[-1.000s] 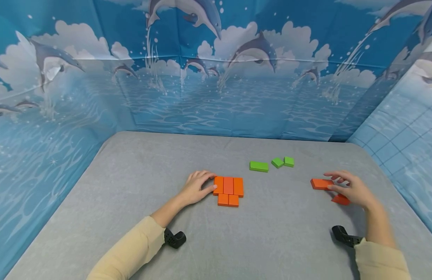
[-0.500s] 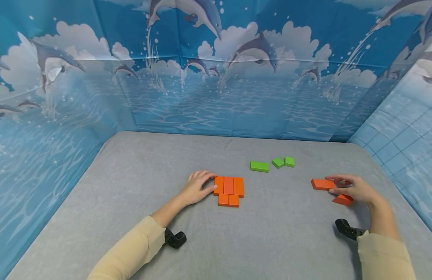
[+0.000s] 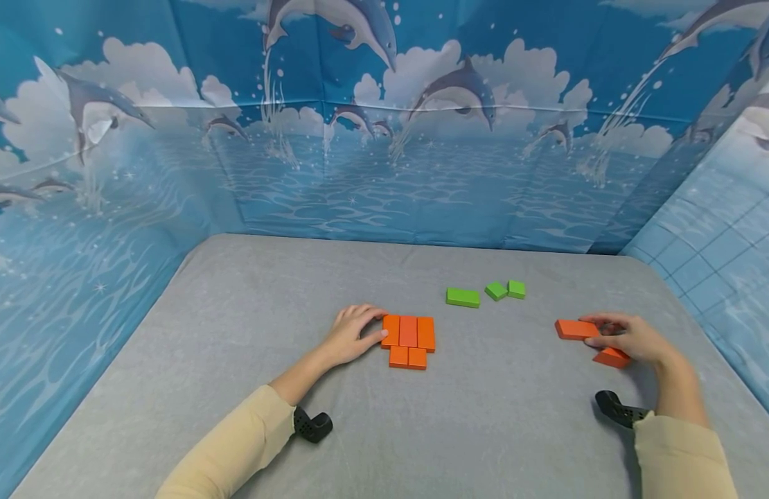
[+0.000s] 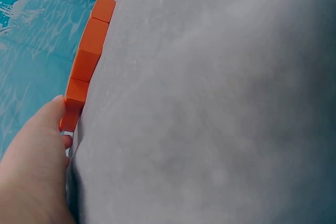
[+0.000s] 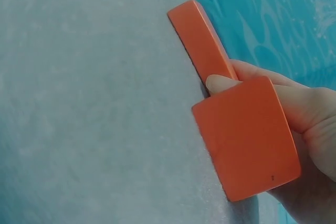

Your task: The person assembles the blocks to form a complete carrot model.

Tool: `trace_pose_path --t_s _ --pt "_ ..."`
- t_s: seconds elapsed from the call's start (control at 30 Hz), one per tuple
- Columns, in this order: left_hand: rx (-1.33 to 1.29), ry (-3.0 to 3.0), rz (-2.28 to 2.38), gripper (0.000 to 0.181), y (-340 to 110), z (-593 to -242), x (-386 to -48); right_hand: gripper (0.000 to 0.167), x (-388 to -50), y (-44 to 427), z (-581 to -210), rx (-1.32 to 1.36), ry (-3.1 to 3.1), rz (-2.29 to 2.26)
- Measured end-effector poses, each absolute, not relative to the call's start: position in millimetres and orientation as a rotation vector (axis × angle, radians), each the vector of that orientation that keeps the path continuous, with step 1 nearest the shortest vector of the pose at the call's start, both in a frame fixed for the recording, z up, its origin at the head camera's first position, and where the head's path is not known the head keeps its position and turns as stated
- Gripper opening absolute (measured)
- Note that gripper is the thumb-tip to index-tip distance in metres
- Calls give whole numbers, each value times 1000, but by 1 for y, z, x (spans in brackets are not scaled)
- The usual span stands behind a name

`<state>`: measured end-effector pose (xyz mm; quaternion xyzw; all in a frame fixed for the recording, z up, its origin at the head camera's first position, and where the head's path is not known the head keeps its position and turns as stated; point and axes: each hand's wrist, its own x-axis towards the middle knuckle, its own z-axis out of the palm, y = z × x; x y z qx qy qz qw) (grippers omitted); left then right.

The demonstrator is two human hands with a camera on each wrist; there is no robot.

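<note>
My left hand (image 3: 353, 335) rests at the left edge of a group of flat orange blocks (image 3: 408, 331), thumb and fingertips touching the leftmost one. Three longer blocks lie side by side, with two shorter ones along their near edge. In the left wrist view, the thumb meets the end of the orange row (image 4: 86, 51). On the right, my right hand (image 3: 630, 339) pinches the near-right end of a long orange block (image 3: 574, 329) between thumb and fingers. Just below that hand lies a red-orange wedge-shaped block (image 3: 612, 357); its broad face (image 5: 247, 140) fills the foreground of the right wrist view.
A long green block (image 3: 463, 298) and two small green blocks (image 3: 496, 290) lie farther back on the grey tabletop (image 3: 484, 416). A blue dolphin-print curtain (image 3: 372, 173) surrounds the table's back and sides. Black wrist mounts (image 3: 312, 426) stick out from the sleeves.
My right hand has shifted slightly right, its fingers closing in on the long orange block, while more of the wedge has come into sight. My left hand stays at the orange group.
</note>
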<state>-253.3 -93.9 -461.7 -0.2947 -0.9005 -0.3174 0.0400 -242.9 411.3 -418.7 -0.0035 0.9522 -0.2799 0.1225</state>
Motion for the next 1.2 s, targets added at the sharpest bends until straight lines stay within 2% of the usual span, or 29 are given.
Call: trace_pose_path --t_s 0.27,0.47,0.7,0.9,1.2 --pt "-900 -2756 -984 40 -94 -462 -253 71 -242 406 -416 -36 2822 -795" --pt "-900 -2746 -980 39 -93 -462 -252 59 -242 388 -413 -185 2939 -789" --pt "-901 -2730 -993 38 -94 -462 -252 49 -239 348 -409 -356 2966 -910" --pt "-896 -2747 -982 39 -94 -462 -253 37 -236 305 -410 -604 2939 -1027" --pt "-898 -2759 -965 39 -94 -463 -253 34 -225 239 -412 -898 2818 -1158"
